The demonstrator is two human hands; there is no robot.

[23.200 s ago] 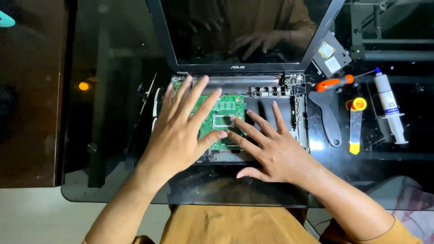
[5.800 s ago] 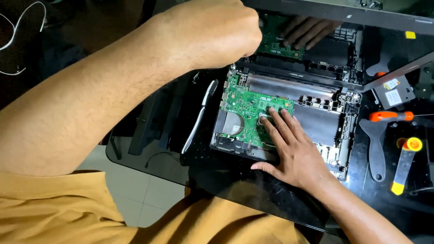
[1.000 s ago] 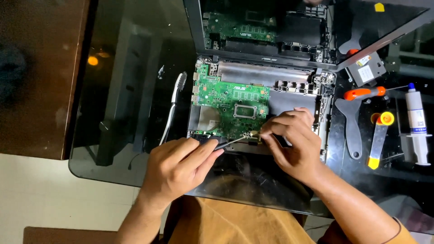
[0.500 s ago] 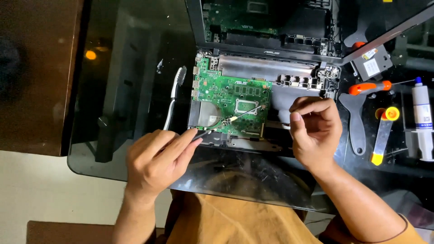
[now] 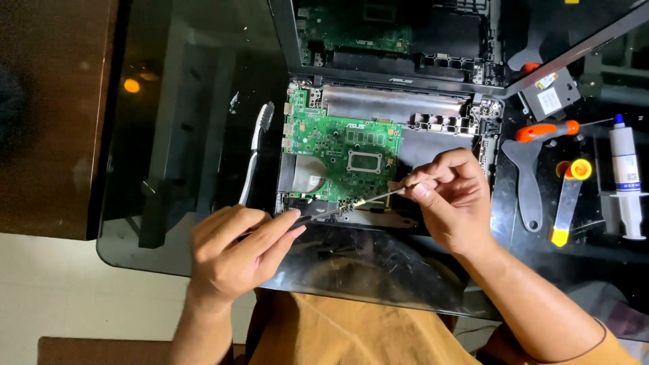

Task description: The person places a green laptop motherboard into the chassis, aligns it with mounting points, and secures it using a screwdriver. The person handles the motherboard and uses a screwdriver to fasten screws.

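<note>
L hand (image 5: pixel 233 253) grip pinched on thin probe (image 5: pixel 338 209) | R hand (image 5: pixel 449 196) grip pinches far end; tip at green board (image 5: pixel 338 145) edge | laptop open, board still seated

Dark glass table (image 5: pixel 203 88), seen from above, with a rounded corner at 8 o'clock. At centre lies an opened laptop (image 5: pixel 385 155), its green board exposed and its screen raised toward 12 o'clock. Just beside it at 9 o'clock lies a white toothbrush (image 5: pixel 252 152). At 3 o'clock, in a loose group: an orange-handled screwdriver (image 5: pixel 547 130), a grey pry tool (image 5: pixel 526 182), a yellow-tipped tool (image 5: pixel 566 199) and a white syringe (image 5: pixel 626 176). At 1 o'clock rests a small silver drive (image 5: pixel 549 94).
</note>
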